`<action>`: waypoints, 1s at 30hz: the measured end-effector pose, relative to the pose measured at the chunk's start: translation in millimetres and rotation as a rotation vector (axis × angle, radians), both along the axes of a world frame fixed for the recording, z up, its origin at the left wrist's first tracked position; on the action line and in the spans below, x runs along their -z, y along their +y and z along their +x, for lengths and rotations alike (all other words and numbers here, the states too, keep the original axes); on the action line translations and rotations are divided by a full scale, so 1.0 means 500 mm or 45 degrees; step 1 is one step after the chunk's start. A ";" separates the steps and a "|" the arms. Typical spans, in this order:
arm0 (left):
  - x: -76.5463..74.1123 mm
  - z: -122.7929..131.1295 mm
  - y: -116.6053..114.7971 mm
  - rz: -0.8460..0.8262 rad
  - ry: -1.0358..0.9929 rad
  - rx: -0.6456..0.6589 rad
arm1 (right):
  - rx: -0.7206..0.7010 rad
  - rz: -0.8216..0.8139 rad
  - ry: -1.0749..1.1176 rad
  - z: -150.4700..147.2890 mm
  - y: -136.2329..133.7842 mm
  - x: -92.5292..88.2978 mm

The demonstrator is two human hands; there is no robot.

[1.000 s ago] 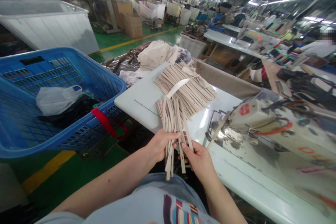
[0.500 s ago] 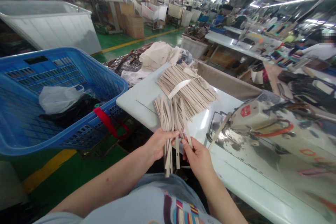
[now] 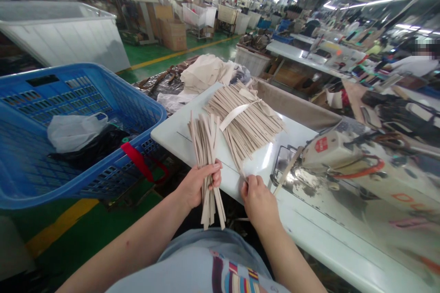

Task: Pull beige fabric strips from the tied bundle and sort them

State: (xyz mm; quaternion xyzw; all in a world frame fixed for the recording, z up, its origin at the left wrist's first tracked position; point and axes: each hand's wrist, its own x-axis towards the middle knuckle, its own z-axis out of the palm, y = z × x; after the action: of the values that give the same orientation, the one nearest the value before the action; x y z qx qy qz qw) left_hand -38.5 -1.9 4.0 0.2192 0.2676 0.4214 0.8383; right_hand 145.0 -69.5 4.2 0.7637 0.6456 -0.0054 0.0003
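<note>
- Head view: a bundle of thin beige strips [image 3: 202, 139] stands fanned in the left hand [image 3: 202, 181], its far ends over the worktop [image 3: 173, 130] and its near ends hanging past the near edge.
- The left fingers are wrapped around the bundle, gripping it about the middle.
- The right hand [image 3: 259, 197], at the near edge and apart from the left, has its fingers closed on the near end of a single strip [image 3: 236, 156], which runs away toward the pile.
- The pile of strips [image 3: 252, 123] lies beyond the hands, with a broader pale band [image 3: 236, 115] across it.
- Right of the pile is a sewing machine [image 3: 347, 155].
- Beige fabric pieces [image 3: 206, 73] are heaped past the far left edge.
- On the left, a blue basket [image 3: 132, 96] contains a white plastic bag [image 3: 74, 130]; a red strap [image 3: 139, 160] hangs on its near right side.
- Farther left is a white bin [image 3: 75, 36].
</note>
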 end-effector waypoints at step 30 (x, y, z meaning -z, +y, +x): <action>0.008 -0.028 -0.011 -0.221 -0.181 -0.196 | -0.128 0.208 -0.154 -0.069 0.206 -0.021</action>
State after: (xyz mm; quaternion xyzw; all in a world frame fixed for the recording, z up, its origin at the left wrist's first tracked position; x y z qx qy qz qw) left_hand -52.6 -7.4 -0.2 0.0944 0.2590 0.4744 0.8361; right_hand 110.7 33.7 14.8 0.7267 0.6802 0.0932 -0.0227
